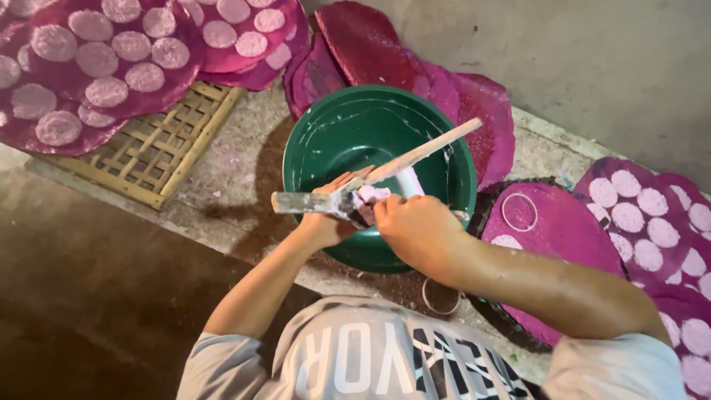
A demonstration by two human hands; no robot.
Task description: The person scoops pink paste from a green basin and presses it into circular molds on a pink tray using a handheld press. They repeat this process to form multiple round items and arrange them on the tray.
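A green plastic basin (pixel 341 133) smeared with white batter sits in front of me. My left hand (pixel 326 218) grips a flat wooden stick (pixel 437 144) that slants across the basin, its lower end coated in pale batter. My right hand (pixel 415 230) is closed around a small white tool (pixel 408 180) and works at a lump of pinkish-white batter (pixel 368 195) on the stick, over the basin's near rim.
Magenta cloth sheets (pixel 111 67) dotted with pale round discs lie at upper left and far right. A bamboo lattice rack (pixel 159 148) lies at left. Bare magenta sheets (pixel 370 44) sit behind the basin. A metal ring (pixel 518 211) rests on a cloth-covered tray at right.
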